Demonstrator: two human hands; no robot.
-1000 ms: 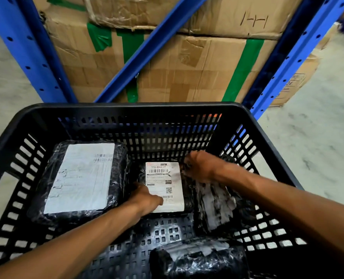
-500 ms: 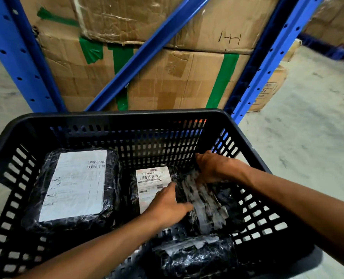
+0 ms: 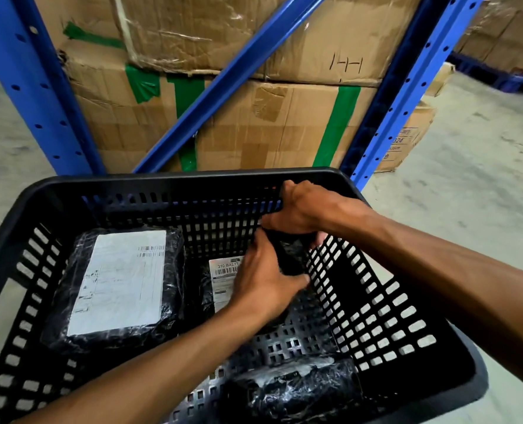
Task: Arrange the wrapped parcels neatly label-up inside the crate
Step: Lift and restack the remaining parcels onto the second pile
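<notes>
A black slotted crate (image 3: 376,316) holds several parcels wrapped in black film. A large parcel (image 3: 116,286) lies label-up at the crate's left. A smaller parcel (image 3: 220,276) marked 310-BAL17 lies label-up in the middle, partly under my left hand. My left hand (image 3: 263,280) and my right hand (image 3: 306,212) both grip a third black parcel (image 3: 287,255), lifted on edge near the crate's back right corner; its label is hidden. A fourth parcel (image 3: 293,390) lies at the front, no label showing.
Blue steel rack posts (image 3: 39,87) and a diagonal brace (image 3: 232,81) stand just behind the crate, with taped cardboard cartons (image 3: 269,127) stacked inside. Grey concrete floor (image 3: 468,166) lies to the right, with more cartons at the far right.
Both hands have lifted the third parcel from the crate floor up toward the back right corner. My left hand left the middle parcel's label and joined the right hand.
</notes>
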